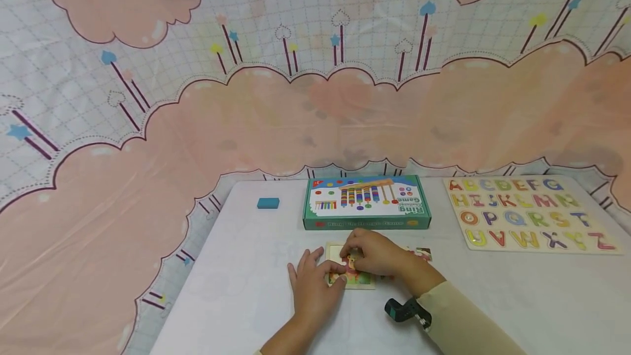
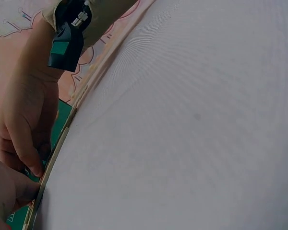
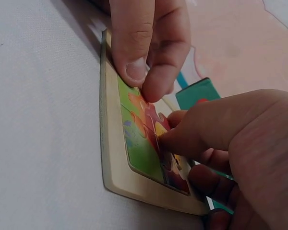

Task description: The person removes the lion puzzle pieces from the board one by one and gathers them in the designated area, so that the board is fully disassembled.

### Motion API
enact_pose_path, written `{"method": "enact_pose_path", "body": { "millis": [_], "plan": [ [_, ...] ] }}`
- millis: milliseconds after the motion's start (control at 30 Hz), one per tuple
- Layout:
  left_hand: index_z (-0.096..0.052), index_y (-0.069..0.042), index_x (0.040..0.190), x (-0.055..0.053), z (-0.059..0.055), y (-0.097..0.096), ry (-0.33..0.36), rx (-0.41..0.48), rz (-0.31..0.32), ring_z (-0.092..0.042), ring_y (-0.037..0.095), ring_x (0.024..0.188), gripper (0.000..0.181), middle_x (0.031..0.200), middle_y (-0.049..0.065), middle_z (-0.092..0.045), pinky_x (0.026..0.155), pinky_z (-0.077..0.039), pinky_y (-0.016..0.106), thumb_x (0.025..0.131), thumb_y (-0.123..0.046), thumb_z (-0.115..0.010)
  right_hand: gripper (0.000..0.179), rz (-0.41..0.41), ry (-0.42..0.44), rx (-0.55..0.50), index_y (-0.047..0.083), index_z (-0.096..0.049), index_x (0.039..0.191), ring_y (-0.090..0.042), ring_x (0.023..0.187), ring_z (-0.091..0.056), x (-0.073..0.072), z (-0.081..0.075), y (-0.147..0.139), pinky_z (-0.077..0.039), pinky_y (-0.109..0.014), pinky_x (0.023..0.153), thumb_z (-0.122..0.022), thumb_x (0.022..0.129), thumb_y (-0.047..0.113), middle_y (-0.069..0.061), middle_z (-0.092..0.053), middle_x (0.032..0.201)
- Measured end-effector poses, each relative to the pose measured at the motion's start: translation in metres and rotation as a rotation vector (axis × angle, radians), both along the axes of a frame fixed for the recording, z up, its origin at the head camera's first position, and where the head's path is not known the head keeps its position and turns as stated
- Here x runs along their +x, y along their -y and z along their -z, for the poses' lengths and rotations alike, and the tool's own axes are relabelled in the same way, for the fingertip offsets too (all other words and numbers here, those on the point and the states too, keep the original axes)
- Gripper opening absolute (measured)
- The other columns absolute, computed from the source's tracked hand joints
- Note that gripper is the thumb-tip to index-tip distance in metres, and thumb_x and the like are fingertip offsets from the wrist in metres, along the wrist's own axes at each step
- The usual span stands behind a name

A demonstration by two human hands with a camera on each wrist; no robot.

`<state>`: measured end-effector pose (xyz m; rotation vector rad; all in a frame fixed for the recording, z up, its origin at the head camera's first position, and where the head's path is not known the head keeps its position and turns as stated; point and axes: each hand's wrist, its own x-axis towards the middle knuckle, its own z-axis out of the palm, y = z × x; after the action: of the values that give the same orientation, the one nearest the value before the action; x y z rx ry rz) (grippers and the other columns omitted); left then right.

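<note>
A small wooden jigsaw board (image 1: 362, 286) lies on the table, its pale frame (image 3: 115, 175) around colourful picture pieces (image 3: 143, 152) in green, red and yellow. My left hand (image 1: 313, 286) rests at the board's left side, thumb and index finger touching the pieces, the other fingers spread. From the right, my right hand (image 1: 377, 253) reaches over the board. Its thumb and index finger pinch a yellow-and-red puzzle piece (image 3: 160, 128) low at the picture, the fingers partly hiding it. In the left wrist view both hands meet at the board's edge.
Behind the board stands a green Ring Challenge Game box (image 1: 367, 223). A blue block (image 1: 268, 203) lies at the back left, an alphabet board (image 1: 534, 215) at the right. More picture pieces (image 1: 424, 253) show beyond the right wrist, which wears a black camera (image 1: 406, 310).
</note>
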<state>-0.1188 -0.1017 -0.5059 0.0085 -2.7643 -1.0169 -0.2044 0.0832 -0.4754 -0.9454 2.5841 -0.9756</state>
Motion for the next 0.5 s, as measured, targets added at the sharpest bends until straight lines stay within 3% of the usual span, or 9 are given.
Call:
{"method": "enact_pose_path", "body": {
  "millis": [500],
  "plan": [
    [-0.080,-0.031,0.086,0.0018,-0.0027,0.0014,-0.012,0.021,0.015,-0.038,0.049,0.151,0.012,0.147,0.015,-0.061,0.116,-0.003,0.083,0.085,-0.020,-0.084,0.026,-0.023,0.029,-0.004,0.018,-0.080,0.107,-0.016,0.107,-0.060,-0.0005,-0.0008,-0.0007,-0.052,-0.045,0.102,-0.076,0.090,-0.001,0.008,-0.065,0.109]
  ]
}}
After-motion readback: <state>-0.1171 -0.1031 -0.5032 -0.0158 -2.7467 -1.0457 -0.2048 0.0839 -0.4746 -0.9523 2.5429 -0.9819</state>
